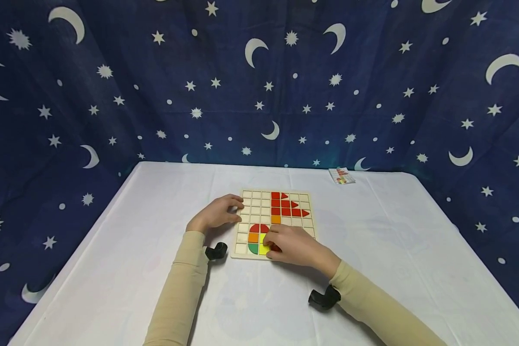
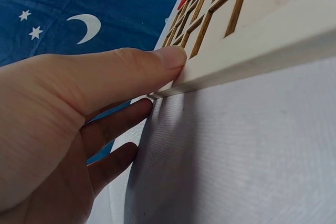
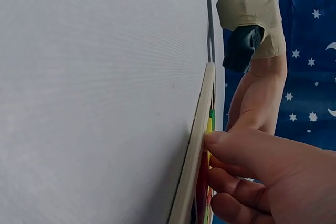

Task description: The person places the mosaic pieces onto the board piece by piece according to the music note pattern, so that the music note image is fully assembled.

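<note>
A square wooden mosaic board [image 1: 252, 210] with a grid of cells lies on the table. My left hand [image 1: 218, 212] touches its left edge; in the left wrist view the thumb [image 2: 170, 57] rests on the rim, with other fingers beside and below. My right hand [image 1: 296, 245] is over the lower cells, fingers bent, thumb and fingertips at a yellow tile [image 1: 264, 249]. That hand partly hides the tile and a dark red piece [image 1: 276, 248]. Nearby cells hold a green quarter-round tile [image 1: 253, 248], an orange square [image 1: 253, 238] and red quarter-rounds [image 1: 254, 228].
Red squares and triangles [image 1: 285, 204] form rows in the upper right cells, above an orange tile [image 1: 276, 219]. A small printed card [image 1: 342, 176] lies at the back right of the white-covered table [image 1: 164, 202]. Behind hangs a dark blue moon-and-star curtain [image 1: 225, 120].
</note>
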`<state>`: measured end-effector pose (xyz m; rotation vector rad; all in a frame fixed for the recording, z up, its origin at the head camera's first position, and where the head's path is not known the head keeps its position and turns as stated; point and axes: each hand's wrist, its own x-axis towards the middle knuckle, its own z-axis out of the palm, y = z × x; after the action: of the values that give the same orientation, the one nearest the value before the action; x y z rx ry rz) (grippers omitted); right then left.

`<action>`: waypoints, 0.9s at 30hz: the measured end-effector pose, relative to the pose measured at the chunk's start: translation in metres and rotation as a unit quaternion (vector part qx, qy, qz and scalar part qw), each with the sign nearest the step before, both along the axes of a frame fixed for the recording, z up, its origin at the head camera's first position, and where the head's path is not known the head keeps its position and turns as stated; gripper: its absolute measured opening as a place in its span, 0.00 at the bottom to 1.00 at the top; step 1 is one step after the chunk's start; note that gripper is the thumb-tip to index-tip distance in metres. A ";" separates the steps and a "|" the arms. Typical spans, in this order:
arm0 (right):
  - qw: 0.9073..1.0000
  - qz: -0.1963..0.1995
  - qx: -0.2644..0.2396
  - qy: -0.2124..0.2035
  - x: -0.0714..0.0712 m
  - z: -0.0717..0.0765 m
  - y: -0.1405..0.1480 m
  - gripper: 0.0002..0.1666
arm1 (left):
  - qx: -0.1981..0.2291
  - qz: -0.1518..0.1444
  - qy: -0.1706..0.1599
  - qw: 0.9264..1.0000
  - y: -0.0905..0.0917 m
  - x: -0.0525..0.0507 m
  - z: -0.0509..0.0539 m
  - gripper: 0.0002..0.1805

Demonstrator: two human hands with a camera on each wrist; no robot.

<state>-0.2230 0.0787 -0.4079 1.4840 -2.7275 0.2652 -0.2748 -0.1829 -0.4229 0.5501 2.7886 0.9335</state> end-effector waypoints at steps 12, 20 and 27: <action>1.000 -0.011 -0.010 -0.010 0.002 -0.001 -0.001 0.09 | 0.009 -0.011 0.017 1.000 0.001 0.003 0.001 0.22; 0.997 -0.055 -0.025 -0.050 -0.002 0.006 0.012 0.11 | -0.001 -0.006 0.000 1.000 0.001 0.000 -0.001 0.22; 0.985 -0.136 -0.068 -0.082 -0.027 0.020 0.061 0.12 | -0.001 -0.002 -0.005 1.000 0.001 0.001 -0.001 0.22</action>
<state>-0.2503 0.1401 -0.3876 1.0860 -2.9246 0.5729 -0.2741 -0.1816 -0.4244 0.5490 2.7795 0.9289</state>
